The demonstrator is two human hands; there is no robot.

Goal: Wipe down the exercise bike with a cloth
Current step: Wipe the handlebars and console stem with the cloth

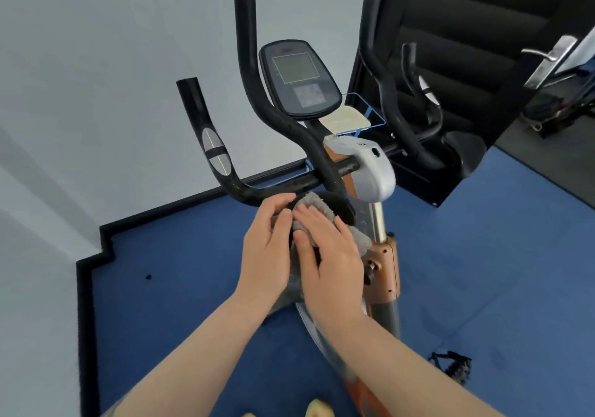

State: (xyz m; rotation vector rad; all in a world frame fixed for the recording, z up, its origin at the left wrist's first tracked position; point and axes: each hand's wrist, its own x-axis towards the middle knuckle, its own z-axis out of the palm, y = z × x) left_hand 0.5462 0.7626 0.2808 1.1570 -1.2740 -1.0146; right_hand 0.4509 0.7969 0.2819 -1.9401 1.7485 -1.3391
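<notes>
**Both hands on grey cloth, below the handlebars**

- Exercise bike (363, 171) centre frame, on blue carpet (180, 275) edged with a black skirting strip (87, 287).
- Grey cloth (314, 205), fuzzy, bunched over a dark rounded part of the bike just below the handlebars (283, 120).
- Right hand (325, 255) lies flat on the cloth, fingers straight and spread, pressing. Left hand (267, 246) just beside it, touching the cloth's left edge, fingers relaxed and slightly bent; whether it grips the cloth I cannot tell.
- Console (297, 78) far of the hands: dark oval housing, greenish screen, a keypad patch below. Its markings are too blurred to read; no brand legible anywhere.
- Silver metal grip plate (215, 151) on the left handlebar.
- Copper-brown housing (384, 268) on the post, right of the hands.
- Pale wall (96, 62) left and far. Black padded equipment (467, 30) far right. Metal door handle (550, 59) at the right edge.
- Black pedal (452, 365) near right, over the carpet.
</notes>
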